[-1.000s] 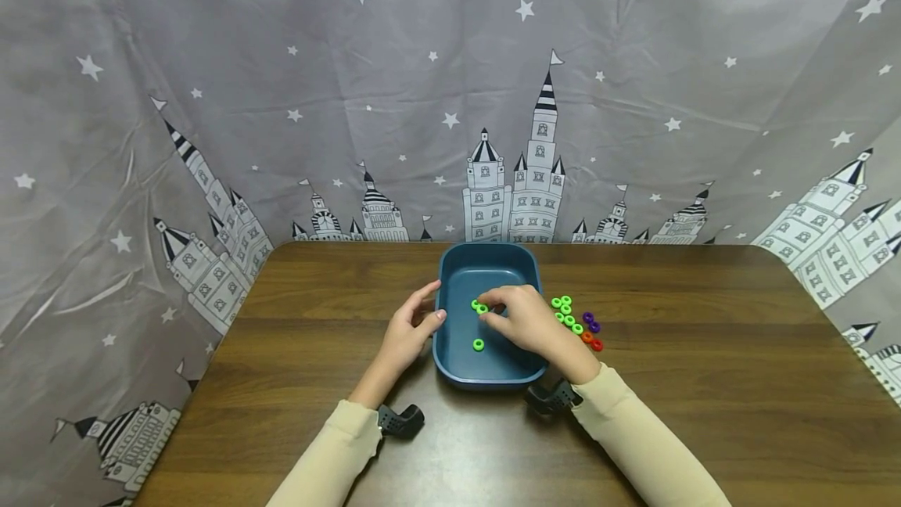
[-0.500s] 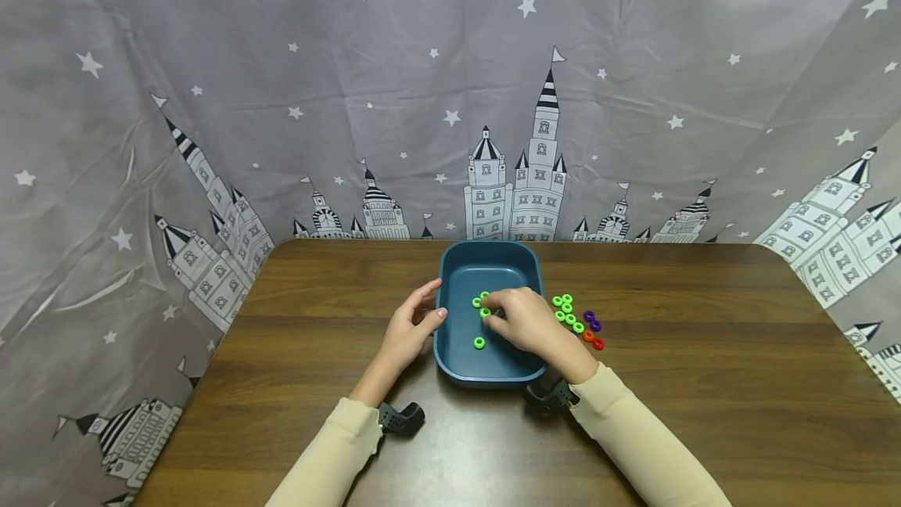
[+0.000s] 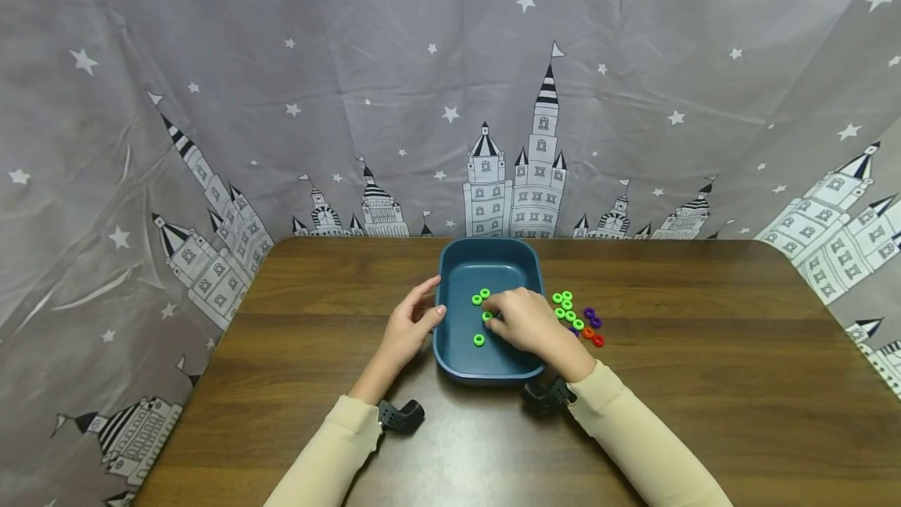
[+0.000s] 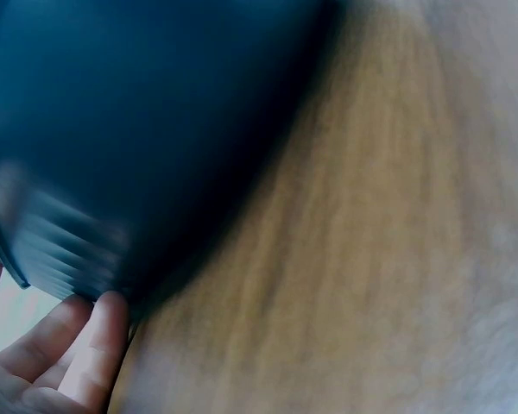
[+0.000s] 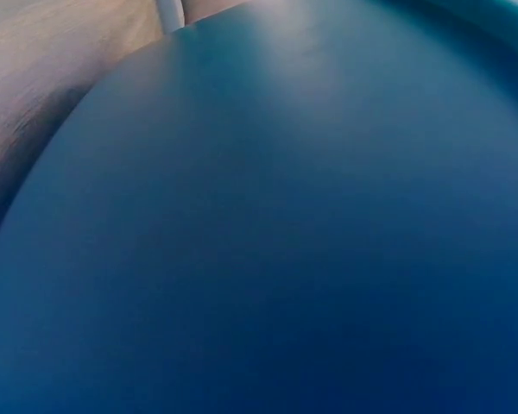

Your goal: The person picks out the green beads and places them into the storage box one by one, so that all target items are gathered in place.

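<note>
A blue tray [image 3: 490,372] stands on the table with a few small green rings inside. My left hand [image 3: 411,323] rests against the tray's left side, fingers loosely bent. In the left wrist view, fingertips [image 4: 112,310] touch the tray's outer wall. My right hand [image 3: 524,323] is down inside the tray, its index finger and thumb pinching a green ring [image 3: 487,317]. Two more green rings [image 3: 485,293] lie just beyond it, and another green ring [image 3: 479,340] lies nearer the front. The right wrist view shows only the tray wall [image 5: 285,216] up close, with the fingers hidden.
Right of the tray, several green rings [image 3: 566,305] lie in a cluster on the wooden table [image 3: 704,382]. Purple rings [image 3: 589,312] and orange-red rings [image 3: 598,340] lie beside them. A grey curtain [image 3: 394,100] printed with castles hangs behind the table.
A green ring at the right fingertips has shifted slightly toward the front of the tray. Another green ring, earlier hidden, now shows at the back of the group. The left hand stays at the tray.
</note>
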A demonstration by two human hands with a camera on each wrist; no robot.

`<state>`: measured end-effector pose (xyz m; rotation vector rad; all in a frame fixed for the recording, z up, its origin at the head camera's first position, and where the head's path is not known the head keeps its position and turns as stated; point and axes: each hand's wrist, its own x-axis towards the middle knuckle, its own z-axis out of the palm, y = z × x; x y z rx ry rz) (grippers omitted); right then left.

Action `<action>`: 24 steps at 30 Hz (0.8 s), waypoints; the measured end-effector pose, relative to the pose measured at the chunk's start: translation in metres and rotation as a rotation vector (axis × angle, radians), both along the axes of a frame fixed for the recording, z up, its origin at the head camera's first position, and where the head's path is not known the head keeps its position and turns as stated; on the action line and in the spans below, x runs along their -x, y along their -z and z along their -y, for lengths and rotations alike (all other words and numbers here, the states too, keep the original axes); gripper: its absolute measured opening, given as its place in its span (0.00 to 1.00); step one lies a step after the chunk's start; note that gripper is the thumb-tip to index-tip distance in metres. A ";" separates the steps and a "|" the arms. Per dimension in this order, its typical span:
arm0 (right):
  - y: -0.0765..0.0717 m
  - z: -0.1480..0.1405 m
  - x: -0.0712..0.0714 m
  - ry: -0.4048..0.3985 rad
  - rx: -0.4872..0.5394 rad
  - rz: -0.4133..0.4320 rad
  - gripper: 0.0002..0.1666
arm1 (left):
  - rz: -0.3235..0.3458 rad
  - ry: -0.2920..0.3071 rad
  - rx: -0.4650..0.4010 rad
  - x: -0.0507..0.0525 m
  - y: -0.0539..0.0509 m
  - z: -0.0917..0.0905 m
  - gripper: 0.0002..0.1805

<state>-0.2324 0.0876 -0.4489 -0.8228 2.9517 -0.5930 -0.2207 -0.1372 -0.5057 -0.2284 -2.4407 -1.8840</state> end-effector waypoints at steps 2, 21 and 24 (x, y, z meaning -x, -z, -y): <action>-0.001 0.001 0.000 0.000 -0.013 0.001 0.13 | 0.001 0.000 0.001 0.000 0.000 0.000 0.29; 0.003 0.001 -0.001 -0.052 -0.133 -0.084 0.08 | -0.011 0.013 -0.006 0.000 0.000 0.000 0.29; 0.003 0.001 -0.002 -0.059 -0.141 -0.099 0.10 | -0.014 0.014 -0.004 0.000 0.000 0.000 0.29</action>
